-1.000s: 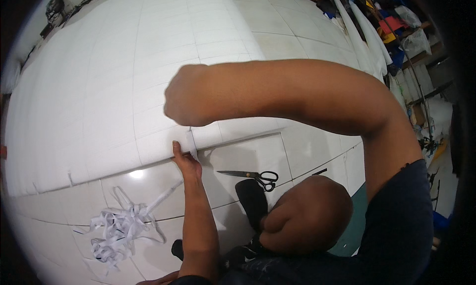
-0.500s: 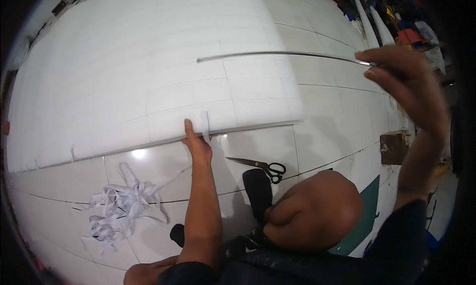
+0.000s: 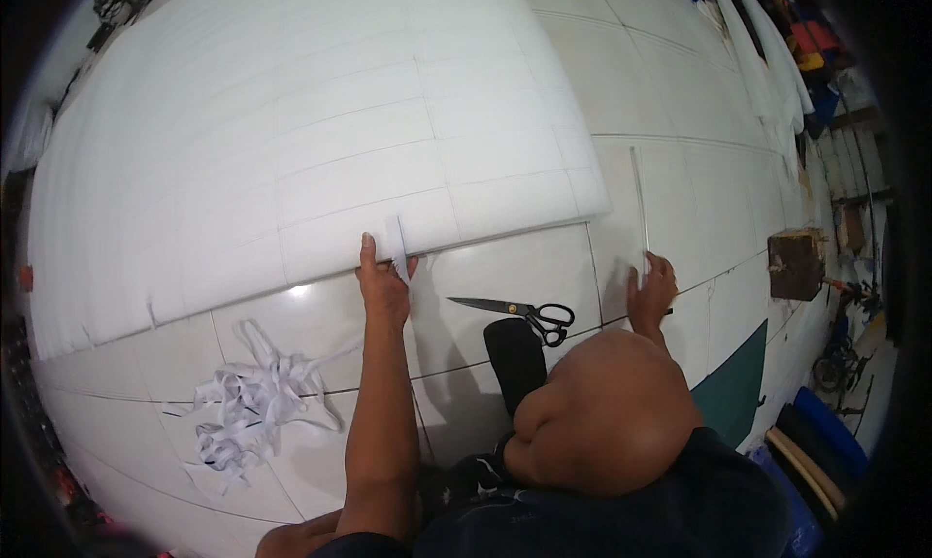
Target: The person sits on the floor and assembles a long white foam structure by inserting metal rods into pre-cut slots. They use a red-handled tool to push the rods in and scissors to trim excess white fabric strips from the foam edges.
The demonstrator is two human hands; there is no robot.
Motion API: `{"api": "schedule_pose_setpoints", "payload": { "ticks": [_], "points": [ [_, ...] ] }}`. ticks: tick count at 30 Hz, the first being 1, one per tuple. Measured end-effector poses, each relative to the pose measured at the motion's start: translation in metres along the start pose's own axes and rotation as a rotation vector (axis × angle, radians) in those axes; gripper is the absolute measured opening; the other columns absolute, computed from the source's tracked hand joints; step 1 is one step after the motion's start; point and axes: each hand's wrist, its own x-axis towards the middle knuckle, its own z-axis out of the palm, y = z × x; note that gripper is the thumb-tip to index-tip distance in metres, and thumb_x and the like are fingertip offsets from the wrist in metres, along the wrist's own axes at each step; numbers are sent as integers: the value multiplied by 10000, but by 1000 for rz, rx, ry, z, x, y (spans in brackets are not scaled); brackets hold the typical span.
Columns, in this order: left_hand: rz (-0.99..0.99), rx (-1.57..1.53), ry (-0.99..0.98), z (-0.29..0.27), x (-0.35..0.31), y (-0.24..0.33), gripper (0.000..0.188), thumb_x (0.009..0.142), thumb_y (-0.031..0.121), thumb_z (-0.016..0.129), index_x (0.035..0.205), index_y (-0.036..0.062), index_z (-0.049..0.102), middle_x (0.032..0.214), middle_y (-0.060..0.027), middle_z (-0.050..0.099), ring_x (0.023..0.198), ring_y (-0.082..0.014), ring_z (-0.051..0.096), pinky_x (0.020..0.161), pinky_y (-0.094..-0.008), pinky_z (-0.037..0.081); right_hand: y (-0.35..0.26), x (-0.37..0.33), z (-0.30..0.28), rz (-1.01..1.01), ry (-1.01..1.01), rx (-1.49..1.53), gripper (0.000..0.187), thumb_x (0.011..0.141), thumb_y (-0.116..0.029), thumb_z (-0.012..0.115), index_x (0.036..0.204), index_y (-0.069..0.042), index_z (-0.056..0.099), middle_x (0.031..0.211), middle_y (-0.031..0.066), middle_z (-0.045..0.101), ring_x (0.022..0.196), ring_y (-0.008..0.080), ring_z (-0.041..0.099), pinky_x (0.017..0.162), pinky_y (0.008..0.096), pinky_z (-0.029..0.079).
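A broad white padded sheet (image 3: 349, 141) with faint grid lines lies ahead of me, its thick near edge facing me. My left hand (image 3: 385, 284) grips this edge, thumb on top and fingers curled beneath. Beside the thumb, a white fabric strip (image 3: 396, 243) with a dark line stands over the edge and runs down by the fingers. Off to the right, my right hand (image 3: 652, 291) is low over the tiles, with a thin metal rod (image 3: 639, 194) between thumb and fingers, pointing away from me. Black-handled scissors (image 3: 519, 311) lie on the floor between my hands.
A tangled heap of white strip (image 3: 248, 403) lies on the tiles at the left. My bent knee (image 3: 612, 412) and black-covered foot (image 3: 515, 359) are near the scissors. A dark block (image 3: 796, 264) stands at the right, with a green sheet (image 3: 733, 388) nearer me.
My right hand has come down from raised at the upper right to near the floor. The rod has swung from lying across the sheet to pointing away. My left hand keeps its grip.
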Motion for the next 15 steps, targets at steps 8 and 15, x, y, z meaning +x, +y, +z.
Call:
{"api": "schedule_pose_setpoints", "payload": {
  "ticks": [8,15],
  "points": [
    [-50,151,83,46,-26,29,730,890,671,575,1382,143,465,1290,-63,544,1128,-229,527,883,-390,454,-269,13,32,417,-1396,1567,317,1022,-144,510,1317,-32,540,1113,97,671,810,169,688,641,308,553],
    [-68,177,44,55,-32,37,742,871,710,580,1305,110,533,1161,-69,579,975,-209,559,768,-343,500,-341,13,99,779,-1250,1978,230,1020,-159,530,1200,-33,597,1104,133,669,831,232,695,766,382,608]
  ]
}}
